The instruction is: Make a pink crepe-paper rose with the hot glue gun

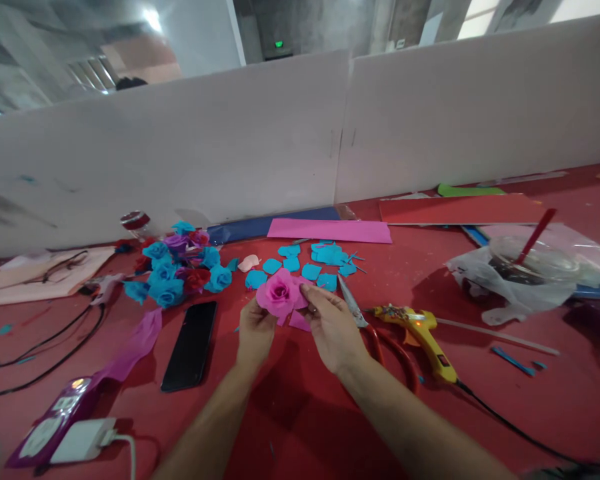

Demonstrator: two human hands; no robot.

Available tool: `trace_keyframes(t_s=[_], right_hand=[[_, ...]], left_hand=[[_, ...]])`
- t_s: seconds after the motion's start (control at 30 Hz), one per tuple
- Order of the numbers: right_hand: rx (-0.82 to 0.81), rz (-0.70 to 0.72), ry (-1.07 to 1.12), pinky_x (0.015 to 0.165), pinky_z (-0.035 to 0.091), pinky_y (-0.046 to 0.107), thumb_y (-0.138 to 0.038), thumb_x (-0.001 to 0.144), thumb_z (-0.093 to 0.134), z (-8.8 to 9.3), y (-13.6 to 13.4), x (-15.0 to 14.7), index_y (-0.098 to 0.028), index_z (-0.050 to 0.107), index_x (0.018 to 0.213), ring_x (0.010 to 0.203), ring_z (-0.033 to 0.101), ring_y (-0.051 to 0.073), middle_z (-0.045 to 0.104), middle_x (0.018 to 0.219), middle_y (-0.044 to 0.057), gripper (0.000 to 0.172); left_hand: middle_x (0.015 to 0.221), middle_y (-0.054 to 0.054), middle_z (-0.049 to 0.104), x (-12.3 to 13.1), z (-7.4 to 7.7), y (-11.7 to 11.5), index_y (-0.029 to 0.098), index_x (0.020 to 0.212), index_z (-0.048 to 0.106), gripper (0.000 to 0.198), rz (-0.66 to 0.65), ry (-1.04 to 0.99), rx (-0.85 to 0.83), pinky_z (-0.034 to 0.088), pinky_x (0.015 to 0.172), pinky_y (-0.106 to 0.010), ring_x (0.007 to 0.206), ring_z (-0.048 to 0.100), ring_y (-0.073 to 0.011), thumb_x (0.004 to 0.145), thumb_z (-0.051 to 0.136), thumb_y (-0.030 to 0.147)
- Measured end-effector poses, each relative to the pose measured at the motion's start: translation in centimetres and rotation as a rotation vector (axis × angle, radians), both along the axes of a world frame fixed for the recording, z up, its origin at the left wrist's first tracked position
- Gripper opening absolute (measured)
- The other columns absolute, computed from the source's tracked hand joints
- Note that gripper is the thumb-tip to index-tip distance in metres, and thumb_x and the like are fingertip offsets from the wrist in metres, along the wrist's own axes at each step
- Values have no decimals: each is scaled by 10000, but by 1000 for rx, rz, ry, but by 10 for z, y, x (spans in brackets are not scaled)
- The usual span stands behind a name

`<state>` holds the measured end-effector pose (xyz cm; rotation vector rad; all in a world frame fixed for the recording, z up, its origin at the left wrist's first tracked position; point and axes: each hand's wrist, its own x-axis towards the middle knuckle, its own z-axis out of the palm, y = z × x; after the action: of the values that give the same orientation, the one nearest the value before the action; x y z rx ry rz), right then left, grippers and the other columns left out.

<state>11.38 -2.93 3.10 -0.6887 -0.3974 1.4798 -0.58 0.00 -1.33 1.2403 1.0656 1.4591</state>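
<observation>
A pink paper flower [280, 293] with layered petals faces up between my two hands. My left hand [257, 327] is closed under its left side, the fingertips partly hidden by petals. With thumb and fingers, my right hand [333, 327] pinches a petal at the flower's right edge. A small pink paper piece [300, 321] shows just below the flower. Behind it lie several blue paper petals [311, 271] and one pale pink petal [250, 263]. Large scissors [351, 303] with red handles lie partly under my right hand and forearm.
A yellow glue gun [433, 343] lies to the right, near a drink cup [533, 260] in a plastic bag. On the left are a black phone [189, 347], finished paper flowers [166, 283] and a purple power strip [55, 417]. Pink paper [330, 231] lies before the white partition [260, 147].
</observation>
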Motion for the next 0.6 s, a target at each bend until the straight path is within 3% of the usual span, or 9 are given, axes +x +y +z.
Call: trace_keyframes(t_s=[0.23,0.4,0.6], right_hand=[[-35,-10,-13,560,432,233,-291,668,729,-1,2,3,-183,663,605,511,497,80,619,580,-30,141],[-34,-8,-38,518,427,240,-306,675,714,-2,2,2,-171,654,605,477,496,89,591,530,-27,164],[-6,-67,-80,647,472,257,-283,713,673,-4,-2,-4,-200,684,639,575,553,97,659,633,-15,112]], left_hand=[[643,-21,681,6,-5,-1,184,701,704,54,-77,-189,-90,494,606,-258,630,613,-160,654,723,201],[654,-2,681,13,-1,0,199,676,687,106,-67,-387,-185,490,581,-228,582,593,-117,607,767,202],[621,36,636,12,5,3,169,677,647,195,-61,-474,-270,473,551,-195,522,563,-66,567,803,210]])
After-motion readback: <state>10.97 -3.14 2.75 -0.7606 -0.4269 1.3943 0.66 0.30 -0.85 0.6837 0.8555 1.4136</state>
